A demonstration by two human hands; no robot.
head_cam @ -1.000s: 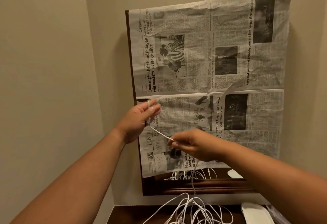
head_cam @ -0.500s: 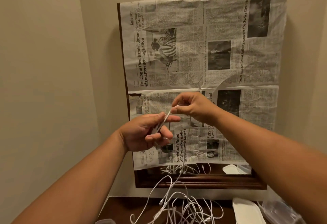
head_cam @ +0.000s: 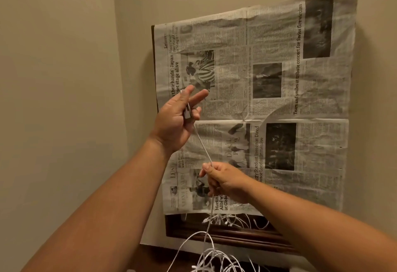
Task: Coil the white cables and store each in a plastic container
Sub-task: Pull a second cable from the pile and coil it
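Between both hands, white cable (head_cam: 202, 143) slants down-right.

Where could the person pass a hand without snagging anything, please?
Free: the open air left of the left hand, beside the bare wall, and above both hands before the newspaper. Crowded: below the right hand, where the held white cable drops into the cable tangle on the dark surface.

white cable (head_cam: 202, 143) taut, tangled pile (head_cam: 214, 259) below
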